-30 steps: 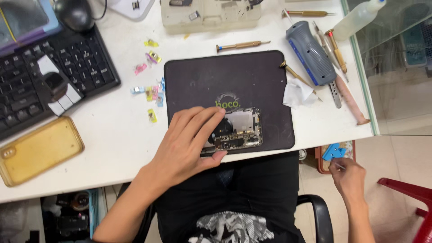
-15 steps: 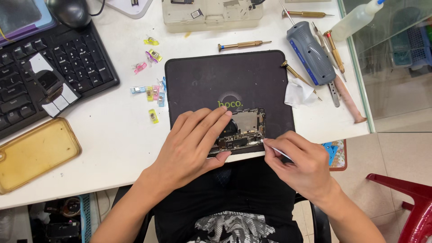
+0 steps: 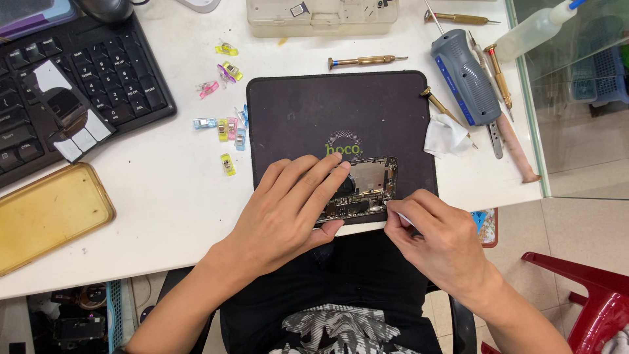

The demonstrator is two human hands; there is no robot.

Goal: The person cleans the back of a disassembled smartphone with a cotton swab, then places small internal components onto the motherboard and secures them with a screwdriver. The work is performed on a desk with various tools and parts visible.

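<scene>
An opened phone (image 3: pixel 368 189) with its inner boards showing lies on a black work mat (image 3: pixel 341 118) at the near edge of a white table (image 3: pixel 157 196). My left hand (image 3: pixel 288 210) lies flat over the phone's left half and pins it down. My right hand (image 3: pixel 436 239) is at the phone's right end, its fingers pinched on a thin white pick or card (image 3: pixel 401 216) whose tip touches the phone's edge. Most of the phone's left part is hidden under my fingers.
Small coloured plastic clips (image 3: pixel 226 128) lie left of the mat. A black keyboard (image 3: pixel 65 92) and a yellowish phone case (image 3: pixel 49 213) are at the left. Screwdrivers (image 3: pixel 363 61), a grey-blue tool (image 3: pixel 465 75), a white wipe (image 3: pixel 445 134) and a squeeze bottle (image 3: pixel 534 29) are at the right. A red chair (image 3: pixel 590 301) stands at the lower right.
My right hand came up from below the table edge with the thin white piece and now rests at the phone's right end. My left hand stays on the phone.
</scene>
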